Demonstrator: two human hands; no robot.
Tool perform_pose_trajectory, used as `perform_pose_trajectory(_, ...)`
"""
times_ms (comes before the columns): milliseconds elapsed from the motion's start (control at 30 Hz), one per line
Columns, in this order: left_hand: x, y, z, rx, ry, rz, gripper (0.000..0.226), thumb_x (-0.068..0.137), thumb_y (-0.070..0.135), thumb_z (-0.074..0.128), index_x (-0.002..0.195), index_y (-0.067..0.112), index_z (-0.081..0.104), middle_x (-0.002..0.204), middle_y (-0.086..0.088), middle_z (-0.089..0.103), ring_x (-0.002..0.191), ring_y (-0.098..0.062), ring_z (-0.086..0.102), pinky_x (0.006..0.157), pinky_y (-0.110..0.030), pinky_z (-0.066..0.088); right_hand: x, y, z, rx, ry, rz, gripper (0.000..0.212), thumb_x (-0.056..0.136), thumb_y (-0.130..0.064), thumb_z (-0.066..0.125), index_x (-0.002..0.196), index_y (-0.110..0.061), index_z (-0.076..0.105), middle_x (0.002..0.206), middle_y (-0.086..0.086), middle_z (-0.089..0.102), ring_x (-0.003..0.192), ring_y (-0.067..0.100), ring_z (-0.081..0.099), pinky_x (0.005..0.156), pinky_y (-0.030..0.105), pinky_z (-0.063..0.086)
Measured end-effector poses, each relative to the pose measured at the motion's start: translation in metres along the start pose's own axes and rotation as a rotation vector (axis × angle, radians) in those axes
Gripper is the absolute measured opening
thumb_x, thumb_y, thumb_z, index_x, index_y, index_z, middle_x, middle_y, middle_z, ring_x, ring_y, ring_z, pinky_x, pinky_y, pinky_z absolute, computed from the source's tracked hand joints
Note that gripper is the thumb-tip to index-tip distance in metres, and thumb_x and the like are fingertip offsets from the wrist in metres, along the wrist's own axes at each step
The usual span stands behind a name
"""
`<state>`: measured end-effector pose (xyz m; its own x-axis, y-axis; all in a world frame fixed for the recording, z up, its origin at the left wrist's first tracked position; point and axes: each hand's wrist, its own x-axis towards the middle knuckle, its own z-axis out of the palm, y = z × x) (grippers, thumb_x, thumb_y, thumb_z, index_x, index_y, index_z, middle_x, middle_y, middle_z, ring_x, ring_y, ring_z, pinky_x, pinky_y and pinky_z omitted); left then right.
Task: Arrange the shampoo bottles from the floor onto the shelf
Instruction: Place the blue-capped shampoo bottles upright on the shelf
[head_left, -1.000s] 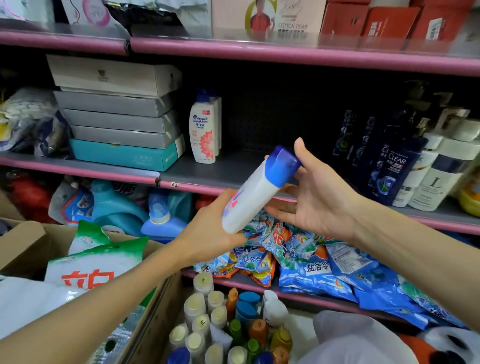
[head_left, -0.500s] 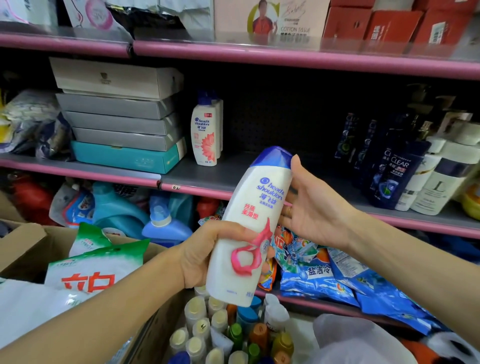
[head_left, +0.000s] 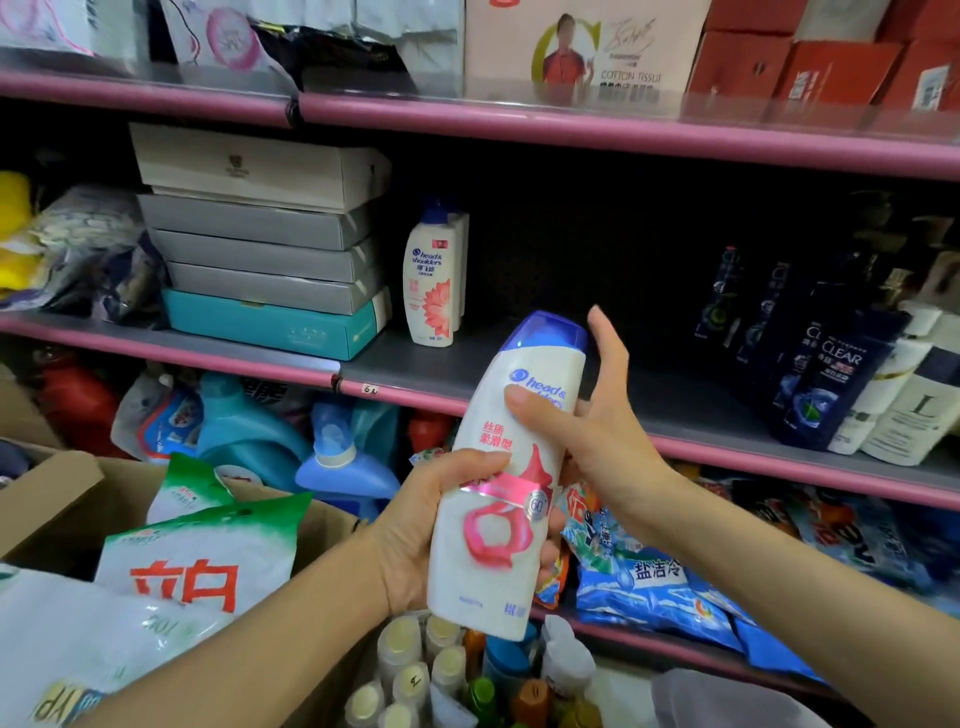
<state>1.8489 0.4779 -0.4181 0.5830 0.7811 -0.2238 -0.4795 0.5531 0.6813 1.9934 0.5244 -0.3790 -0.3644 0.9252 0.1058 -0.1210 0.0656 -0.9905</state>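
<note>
Shampoo bottle (head_left: 506, 467) is upright in front of the shelf (head_left: 597, 384), gripped low by the left hand (head_left: 431, 525), pinched higher by the right hand (head_left: 587, 431). Carrying step; next likely needs standing it beside the shelved bottle (head_left: 431, 275).

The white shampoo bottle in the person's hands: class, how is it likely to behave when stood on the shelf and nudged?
The white shampoo bottle is tall and narrow, so it probably tips easily if nudged. Its glossy plastic may be slippery, which could be why the left hand wraps it and the right hand steadies it. It looks rigid, keeping its shape under the grip.
</note>
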Motion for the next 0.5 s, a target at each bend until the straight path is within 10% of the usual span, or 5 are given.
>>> perform_pose_trajectory(367,0.002,0.006,-0.025,-0.059,-0.056,0.093,0.049,0.054,0.025,0.08,0.098,0.01,0.068,0.09,-0.021,0.053,0.073,-0.033,0.053,0.07,-0.041,0.047,0.022,0.01,0.007,0.0,-0.05,0.014,0.073,0.066,-0.033,0.079,0.121,-0.054,0.036,0.094,0.005,0.074,0.077,0.03,0.071,0.058,0.034,0.055)
perform_pose_trajectory(500,0.008,0.018,-0.042,-0.041,-0.061,0.151,0.045,0.055,0.027,0.083,0.095,0.011,0.071,0.089,-0.012,0.065,0.078,-0.03,0.064,0.073,-0.041,0.051,0.031,0.009,0.012,-0.065,-0.198,0.138,0.052,0.073,-0.034,0.075,0.119,-0.018,0.056,0.088,0.011,0.075,0.072,0.025,0.065,0.063,0.031,0.054)
